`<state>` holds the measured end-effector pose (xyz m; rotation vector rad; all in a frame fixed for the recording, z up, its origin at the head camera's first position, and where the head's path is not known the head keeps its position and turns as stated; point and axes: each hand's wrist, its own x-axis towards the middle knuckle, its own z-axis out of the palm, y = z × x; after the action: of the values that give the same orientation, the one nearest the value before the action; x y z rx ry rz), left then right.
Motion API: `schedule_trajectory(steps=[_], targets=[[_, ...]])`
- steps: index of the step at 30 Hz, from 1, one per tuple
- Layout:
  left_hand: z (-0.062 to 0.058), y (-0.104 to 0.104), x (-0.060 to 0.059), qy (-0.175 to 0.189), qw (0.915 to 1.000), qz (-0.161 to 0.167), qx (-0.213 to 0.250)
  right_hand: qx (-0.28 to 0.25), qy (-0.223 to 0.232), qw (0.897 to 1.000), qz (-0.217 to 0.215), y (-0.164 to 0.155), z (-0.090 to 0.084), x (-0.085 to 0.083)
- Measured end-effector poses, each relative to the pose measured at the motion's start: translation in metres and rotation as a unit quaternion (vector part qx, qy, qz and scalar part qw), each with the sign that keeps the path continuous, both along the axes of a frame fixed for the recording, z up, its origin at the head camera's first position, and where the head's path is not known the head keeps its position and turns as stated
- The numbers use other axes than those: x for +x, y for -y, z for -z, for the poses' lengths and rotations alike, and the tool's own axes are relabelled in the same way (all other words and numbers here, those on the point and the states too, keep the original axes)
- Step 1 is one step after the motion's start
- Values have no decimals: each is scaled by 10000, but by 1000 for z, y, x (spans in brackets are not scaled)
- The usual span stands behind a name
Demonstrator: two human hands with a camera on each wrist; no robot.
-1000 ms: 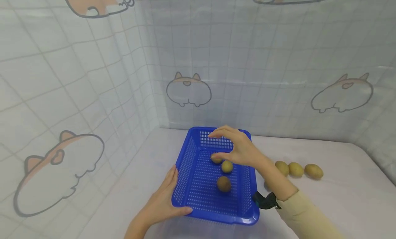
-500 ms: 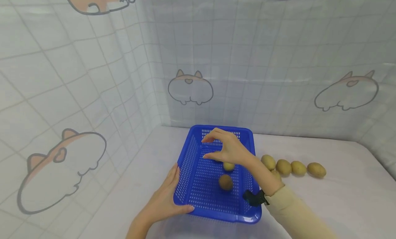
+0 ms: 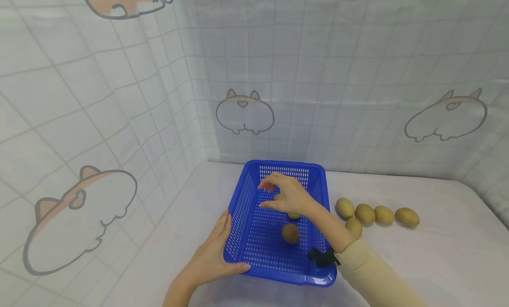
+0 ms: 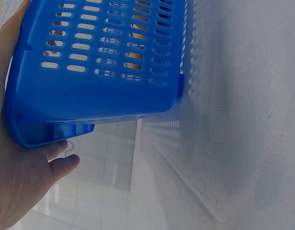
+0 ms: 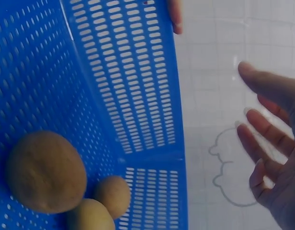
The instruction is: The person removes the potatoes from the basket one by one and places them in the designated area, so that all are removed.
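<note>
A blue slotted plastic basket point(image 3: 278, 277) stands on the white tabletop. My left hand point(image 3: 208, 260) holds its near left corner, the thumb lying over the front rim and the fingers along the outer left wall. Over the far half of the basket hovers my right hand point(image 3: 288, 194), fingers loosely bent and thumb apart, with nothing between them. Inside lie a round brown potato point(image 3: 290, 234), a yellowish potato point(image 3: 294, 216) partly covered by the right hand, and another potato point(image 3: 276, 197) mostly hidden behind it. The right wrist view shows all three, the brown potato point(image 5: 46, 171) nearest.
Right of the basket several potatoes point(image 3: 384, 215) lie in a rough row, with one potato point(image 3: 353, 227) in front of them. A white gridded curtain point(image 3: 338, 68) with dog drawings hangs behind and on the left. A black strap device point(image 3: 323, 257) sits at the right wrist.
My right hand has moved slightly left and lower over the basket, its fingers drawing together somewhat. The left hand stays at the corner. More of the potatoes on the right now shows.
</note>
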<state>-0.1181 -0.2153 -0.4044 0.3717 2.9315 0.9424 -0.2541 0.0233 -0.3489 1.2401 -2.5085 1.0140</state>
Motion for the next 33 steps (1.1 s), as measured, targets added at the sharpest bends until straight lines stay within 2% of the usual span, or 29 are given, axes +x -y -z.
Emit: schedule_trajectory(steps=[4,9,13,17,20,23,25,29,33], targets=[[0,0,0,-8,10000,28,-15,491,156,9986,140,3,5,2],[0,-1,0,-23,10000,52,-13,1125,129,9934,162,5,10,3],[0,-2,0,-41,10000,28,-49,1826,252,9823,344,5,14,5],[-1,-2,0,-24,10000,-1,-45,2784,515,9574,575,4,17,11],[0,-2,1,-7,10000,-38,-26,3439,877,9318,756,3,19,17],[1,-2,1,-47,10000,-63,-3,3877,1228,9089,919,2,21,21],[1,-2,0,-104,9999,-66,24,4079,1348,8974,1003,3,22,23],[2,-2,0,-132,9999,-75,63,4432,1353,8788,1137,5,25,24],[1,-2,1,-52,9999,-95,38,4953,1205,8521,1189,10,30,24]])
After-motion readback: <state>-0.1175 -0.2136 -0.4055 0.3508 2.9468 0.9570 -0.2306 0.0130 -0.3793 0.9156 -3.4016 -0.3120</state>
